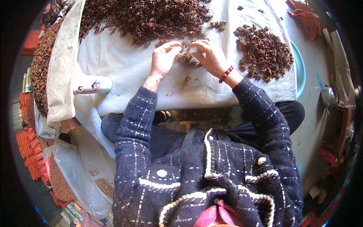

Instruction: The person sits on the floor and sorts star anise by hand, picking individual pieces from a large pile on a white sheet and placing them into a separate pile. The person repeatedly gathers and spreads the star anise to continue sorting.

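Both hands work over a white cloth (127, 73), close to the front of a large heap of dried star anise (153, 20). My left hand (166, 59) has its thumb and forefinger pinched together, with a blurred star anise (185, 46) at their tips. Facing it, my right hand (212, 58) has curled fingers, its thumb lower and apart from the forefinger; whether it grips anything is unclear. Below the fingertips lie a few star anise (187, 58). One single star anise (187, 78) sits nearer me. To the right is a smaller pile of star anise (263, 54).
A pale tumbler (95, 84) lies at the cloth's left side. Beyond it, a raised cloth edge (61, 71) borders a brown heap (42, 65). A turquoise basin rim (300, 68) shows at right, with a metal kettle-like vessel (327, 97) farther out. Red sacks (27, 153) are stacked at far left.
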A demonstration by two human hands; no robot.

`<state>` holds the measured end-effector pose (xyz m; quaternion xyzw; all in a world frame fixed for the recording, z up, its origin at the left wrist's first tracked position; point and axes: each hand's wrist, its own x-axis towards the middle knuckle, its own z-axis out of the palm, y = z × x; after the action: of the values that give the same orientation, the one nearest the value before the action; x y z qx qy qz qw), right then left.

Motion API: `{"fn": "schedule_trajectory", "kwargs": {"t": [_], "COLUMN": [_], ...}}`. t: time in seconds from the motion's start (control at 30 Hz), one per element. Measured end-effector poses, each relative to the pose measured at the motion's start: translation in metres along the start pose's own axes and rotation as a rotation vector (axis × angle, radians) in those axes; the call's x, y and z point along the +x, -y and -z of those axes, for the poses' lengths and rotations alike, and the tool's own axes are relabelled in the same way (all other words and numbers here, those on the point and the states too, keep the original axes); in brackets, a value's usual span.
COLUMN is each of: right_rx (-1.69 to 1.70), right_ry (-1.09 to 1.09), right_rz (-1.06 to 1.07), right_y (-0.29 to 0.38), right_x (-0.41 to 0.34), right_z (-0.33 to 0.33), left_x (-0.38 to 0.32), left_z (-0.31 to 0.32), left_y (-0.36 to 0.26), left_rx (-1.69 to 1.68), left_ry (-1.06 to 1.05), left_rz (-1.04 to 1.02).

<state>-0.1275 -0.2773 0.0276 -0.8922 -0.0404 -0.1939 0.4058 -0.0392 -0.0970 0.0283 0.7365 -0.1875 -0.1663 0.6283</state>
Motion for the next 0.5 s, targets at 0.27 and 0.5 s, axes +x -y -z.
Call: {"fn": "schedule_trajectory", "kwargs": {"t": [0.27,0.5], "right_rx": [0.468,-0.307], "right_ry": [0.193,0.178], "right_rz": [-0.394,-0.229], "right_y": [0.019,-0.006], "right_x": [-0.023,-0.042], "right_z": [0.011,0.058], "left_x": [-0.044,-0.018], "left_z": [-0.037,-0.046], "left_y": [-0.021,-0.02], "left_rx": [-0.186,0.247], "left_ry": [0.031,0.102], "left_rz": [0.006,-0.097]}}
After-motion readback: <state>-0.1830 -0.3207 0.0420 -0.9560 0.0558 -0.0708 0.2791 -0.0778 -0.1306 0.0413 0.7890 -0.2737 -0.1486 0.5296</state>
